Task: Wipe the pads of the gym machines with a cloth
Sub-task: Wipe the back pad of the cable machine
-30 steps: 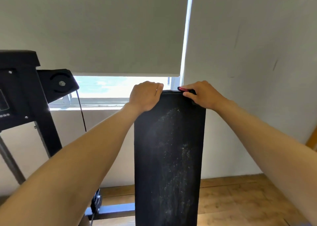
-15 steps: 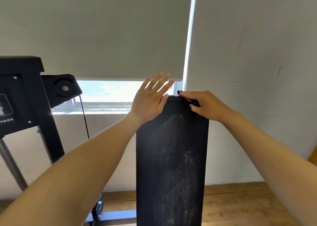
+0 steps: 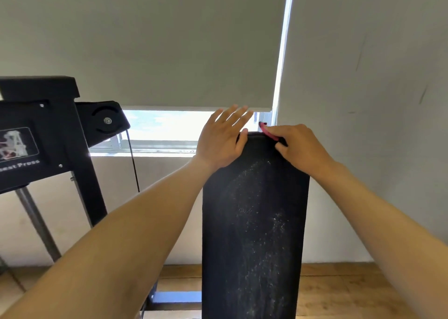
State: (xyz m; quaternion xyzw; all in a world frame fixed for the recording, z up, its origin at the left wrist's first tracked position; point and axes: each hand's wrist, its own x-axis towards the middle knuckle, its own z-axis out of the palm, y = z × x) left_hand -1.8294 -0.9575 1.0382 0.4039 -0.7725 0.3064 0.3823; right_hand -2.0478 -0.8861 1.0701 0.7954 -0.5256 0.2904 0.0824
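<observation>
Running lengthwise away from the viewer, the long black dusty padded backrest (image 3: 254, 221) ends near the window (image 3: 169, 124). At its far end the left hand (image 3: 219, 141) rests flat, fingers straight, while the right hand (image 3: 299, 146) pinches a pink cloth (image 3: 268, 132).

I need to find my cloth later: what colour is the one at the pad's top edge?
Pink, seen in the head view: the cloth under the right hand.
</observation>
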